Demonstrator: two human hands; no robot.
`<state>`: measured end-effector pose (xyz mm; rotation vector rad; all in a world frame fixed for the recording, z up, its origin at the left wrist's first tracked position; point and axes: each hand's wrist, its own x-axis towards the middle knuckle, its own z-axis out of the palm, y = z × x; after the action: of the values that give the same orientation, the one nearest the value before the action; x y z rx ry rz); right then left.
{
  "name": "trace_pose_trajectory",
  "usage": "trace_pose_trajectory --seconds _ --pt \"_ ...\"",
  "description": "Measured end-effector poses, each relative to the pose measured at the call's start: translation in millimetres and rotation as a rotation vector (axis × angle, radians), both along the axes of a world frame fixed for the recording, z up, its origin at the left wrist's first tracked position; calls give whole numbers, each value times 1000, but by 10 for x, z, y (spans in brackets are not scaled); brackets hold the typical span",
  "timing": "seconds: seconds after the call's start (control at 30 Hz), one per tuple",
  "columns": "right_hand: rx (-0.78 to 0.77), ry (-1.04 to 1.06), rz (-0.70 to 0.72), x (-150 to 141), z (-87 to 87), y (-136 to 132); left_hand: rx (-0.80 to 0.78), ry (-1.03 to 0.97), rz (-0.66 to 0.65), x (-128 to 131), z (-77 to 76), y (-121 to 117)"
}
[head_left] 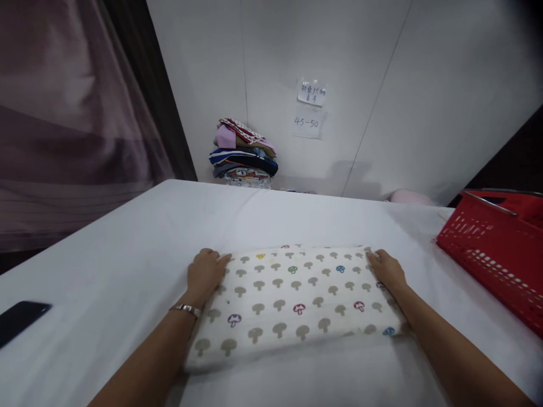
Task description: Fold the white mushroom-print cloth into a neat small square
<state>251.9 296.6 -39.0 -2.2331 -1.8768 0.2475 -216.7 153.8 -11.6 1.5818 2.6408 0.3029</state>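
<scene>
A white cloth [292, 299] printed with grey and a few coloured mushrooms lies folded in a wide rectangle on the white table. At its far left corner is my left hand [207, 274], its thumb along the edge and its fingers curled beneath. My right hand [387, 268] grips the far right corner in the same manner, fingertips partly hidden. A bracelet [186, 309] circles my left wrist. Toward me, the near edge of the cloth looks slightly raised and casts a soft shadow.
The white table [139, 237] reaches back to a pale wall. A red basket [500, 249] stands at the right, a dark phone [23, 319] at the left edge. Beyond the far edge rises a stack of folded fabrics [244, 150]. Paper signs [309, 123] hang on the wall; a curtain [72, 113] is at left.
</scene>
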Motion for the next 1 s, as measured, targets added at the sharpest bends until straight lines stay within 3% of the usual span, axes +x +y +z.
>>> trace_pose_trajectory --seconds 0.2,0.33,0.57,0.73,0.87,1.0 --pt "46 20 -19 -11 -28 30 49 5 32 -49 -104 40" --pt "-6 -17 -5 -54 -4 38 11 63 25 -38 -124 40" --pt "-86 -11 54 -65 116 94 -85 67 -24 -20 28 44" --pt "-72 -4 70 -139 181 242 -20 124 -192 179 136 184" --pt "-51 -19 65 -235 160 289 34 100 -356 381 78 370" --pt "79 18 74 -256 106 236 81 22 -413 429 -20 452"
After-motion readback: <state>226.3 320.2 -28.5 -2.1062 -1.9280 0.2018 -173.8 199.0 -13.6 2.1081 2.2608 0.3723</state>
